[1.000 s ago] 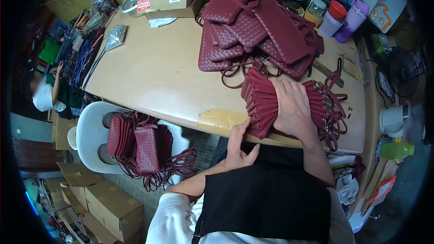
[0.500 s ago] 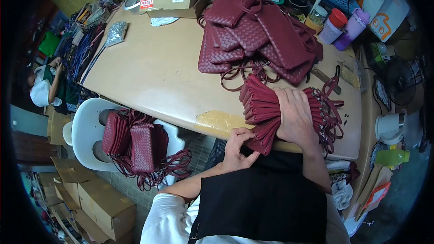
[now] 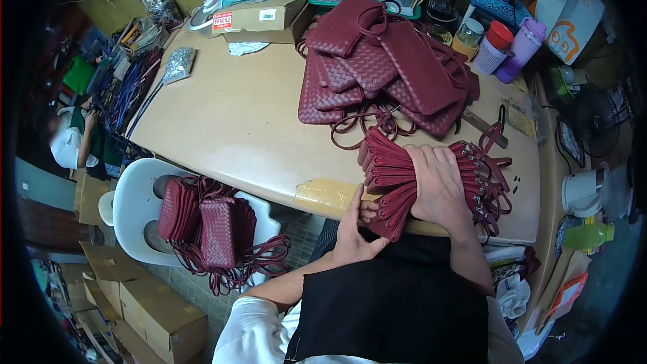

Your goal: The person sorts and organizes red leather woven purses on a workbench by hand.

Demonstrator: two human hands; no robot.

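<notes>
Head view: on the long cream table [image 3: 236,128], a fanned row of burgundy leather-look pouches [image 3: 389,170] lies at the near edge; light, even pressure would probably keep it aligned. Right hand [image 3: 439,185], palm down, clasps the row from above; left hand [image 3: 349,239] cups its near end between thumb and fingers.

Your right hand [image 3: 439,185] lies over a row of dark red pouches [image 3: 394,178] at the table's [image 3: 249,121] near edge, straps fanned to its right. Your left hand [image 3: 352,234] touches the row's near left end. Beyond, woven bags [image 3: 377,67] lie heaped; left, a white chair [image 3: 131,229] bears more pouches.
</notes>
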